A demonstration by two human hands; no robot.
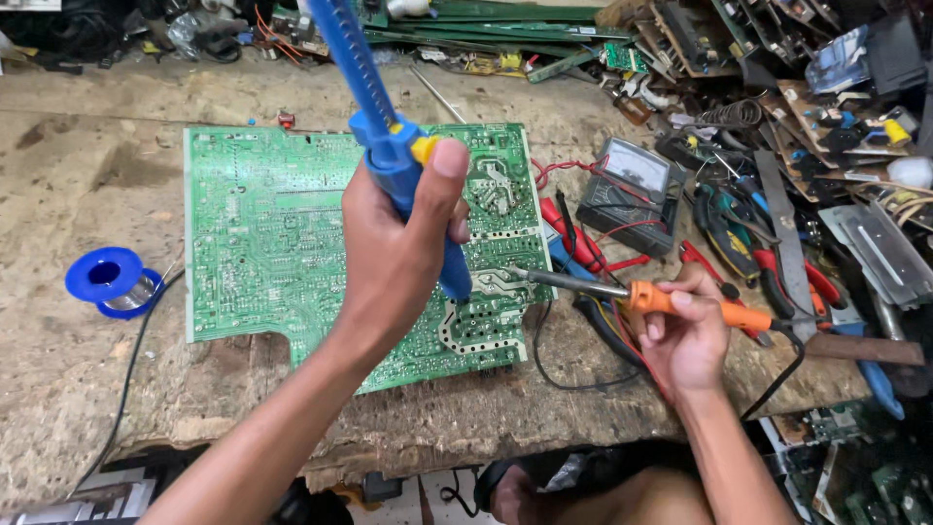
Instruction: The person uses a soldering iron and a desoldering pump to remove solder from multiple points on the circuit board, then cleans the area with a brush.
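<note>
1. Gripping a blue desoldering pump (pixel 389 146), the left hand (pixel 394 258) has its fingers wrapped tight around the barrel, thumb up by the yellow button.
2. The pump stands nearly upright, its tip down on the green circuit board (pixel 272 233) near the board's right edge.
3. The right hand (pixel 685 335) has its fingers closed on the orange handle of a soldering iron (pixel 622 290); the metal tip reaches left to the board, just beside the pump's tip.
4. The board lies flat, solder side up, on the worn tabletop (pixel 78 389).
5. A blue spool of solder wire (pixel 109 280) sits left of the board, apart from it.
6. A grey analogue multimeter (pixel 630 190) with red leads lies right of the board, near red-handled pliers (pixel 792 282) and a heap of scrap boards.
</note>
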